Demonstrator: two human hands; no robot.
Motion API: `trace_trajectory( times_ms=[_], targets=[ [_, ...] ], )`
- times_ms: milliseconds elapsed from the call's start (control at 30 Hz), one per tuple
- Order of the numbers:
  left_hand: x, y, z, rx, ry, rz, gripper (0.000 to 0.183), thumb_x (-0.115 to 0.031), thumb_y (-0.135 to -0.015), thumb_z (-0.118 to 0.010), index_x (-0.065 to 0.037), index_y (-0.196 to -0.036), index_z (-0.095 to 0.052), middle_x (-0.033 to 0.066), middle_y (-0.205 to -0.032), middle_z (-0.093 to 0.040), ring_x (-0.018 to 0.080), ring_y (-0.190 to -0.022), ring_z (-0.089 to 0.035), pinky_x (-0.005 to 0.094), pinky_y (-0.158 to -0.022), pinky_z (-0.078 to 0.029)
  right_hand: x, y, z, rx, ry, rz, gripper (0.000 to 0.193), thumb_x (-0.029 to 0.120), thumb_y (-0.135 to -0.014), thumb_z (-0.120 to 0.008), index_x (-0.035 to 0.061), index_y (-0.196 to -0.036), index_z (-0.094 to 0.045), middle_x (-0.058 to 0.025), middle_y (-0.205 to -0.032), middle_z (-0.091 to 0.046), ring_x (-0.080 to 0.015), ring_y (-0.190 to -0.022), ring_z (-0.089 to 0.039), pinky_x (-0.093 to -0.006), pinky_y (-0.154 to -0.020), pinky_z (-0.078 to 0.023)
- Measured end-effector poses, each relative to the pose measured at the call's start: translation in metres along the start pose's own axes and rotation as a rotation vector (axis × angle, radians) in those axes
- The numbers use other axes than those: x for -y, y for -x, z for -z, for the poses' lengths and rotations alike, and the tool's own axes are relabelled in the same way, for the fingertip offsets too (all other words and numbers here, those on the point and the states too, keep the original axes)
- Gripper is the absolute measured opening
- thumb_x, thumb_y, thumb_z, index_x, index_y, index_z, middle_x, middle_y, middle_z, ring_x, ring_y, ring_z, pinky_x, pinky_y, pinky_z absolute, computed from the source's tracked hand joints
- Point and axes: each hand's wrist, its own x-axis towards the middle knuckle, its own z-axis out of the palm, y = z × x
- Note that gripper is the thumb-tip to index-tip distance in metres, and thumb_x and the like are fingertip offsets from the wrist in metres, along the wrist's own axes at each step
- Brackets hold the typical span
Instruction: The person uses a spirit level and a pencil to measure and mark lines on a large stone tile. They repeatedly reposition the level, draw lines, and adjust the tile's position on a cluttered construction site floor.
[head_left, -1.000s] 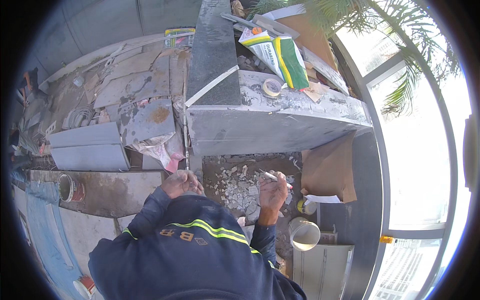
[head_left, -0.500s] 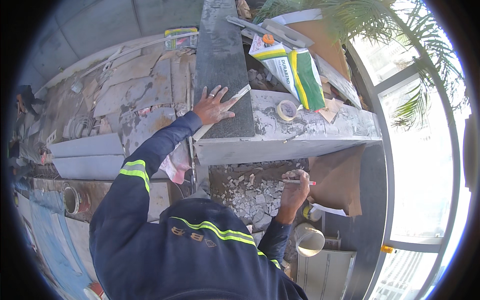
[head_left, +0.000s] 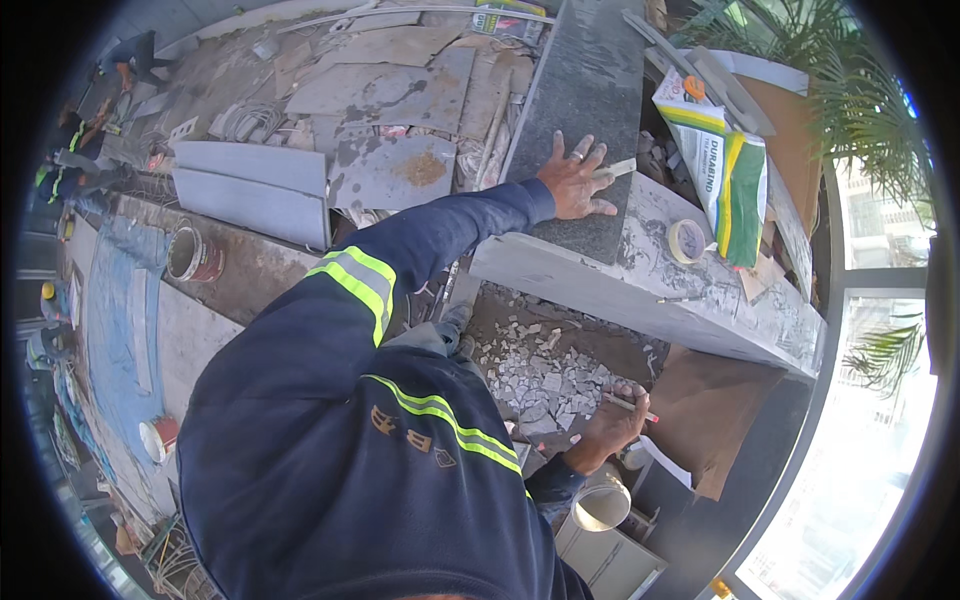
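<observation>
- Our pen (head_left: 622, 403) sits in the curled fingers of our right hand (head_left: 622, 425), above broken tile pieces (head_left: 545, 385); its long axis runs crosswise, red end rightward and slightly down.
- Our left hand (head_left: 578, 182), by our body a second ago, now lies flat, fingers spread wide, gripping nothing.
- It partly covers the pale strip (head_left: 617, 169) on the dark counter (head_left: 600, 90), probably steadying it; the strip's visible end points right, slightly up.

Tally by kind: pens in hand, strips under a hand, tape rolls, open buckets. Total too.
Pens in hand: 1, white pen in the right hand
Strips: 1, pale strip under the left hand
Tape rolls: 1, cream tape roll on the ledge
Open buckets: 3, cream bucket, grey-and-red bucket, white-and-red bucket
Total: 6
</observation>
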Motion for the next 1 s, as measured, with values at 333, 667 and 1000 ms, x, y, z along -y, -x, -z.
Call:
trace_trajectory(
  times_ms=[333,667,1000],
  targets=[
    [-0.013,0.287,0.097,-0.193,0.530,0.314,0.052,-0.048,-0.097,-0.068,-0.006,-0.127,-0.068,0.0219,-0.153,-0.044,0.0407,-0.149,-0.036,0.0534,-0.120,-0.031,0.077,-0.016,-0.036,-0.038,0.373,0.244,0.061,0.055,-0.108,-0.043,-0.0026,-0.108,-0.063,-0.0063,-0.078,-0.061,-0.0145,-0.070,-0.058,-0.0275,-0.061,-0.045],
    [0.217,0.320,0.210,-0.995,0.099,0.675,0.031,-0.029,-0.104,-0.059,-0.001,-0.108,-0.074,0.0194,-0.124,-0.064,0.0335,-0.120,-0.058,0.0442,-0.106,-0.042,0.134,-0.131,-0.323,0.493,1.181,0.777,0.047,0.039,-0.102,-0.060,-0.0028,-0.121,-0.072,-0.0037,-0.082,-0.061,-0.0133,-0.079,-0.056,-0.0303,-0.079,-0.046],
    [0.502,0.183,0.147,-1.014,0.267,0.692,0.036,-0.031,-0.108,-0.055,0.002,-0.107,-0.071,0.0183,-0.122,-0.063,0.0310,-0.116,-0.060,0.0419,-0.102,-0.045,-0.091,-0.340,-0.679,0.794,1.603,1.205,0.034,0.031,-0.105,-0.060,0.0072,-0.127,-0.070,-0.0167,-0.103,-0.075,-0.0282,-0.094,-0.072,-0.0394,-0.085,-0.054]
  ],
)
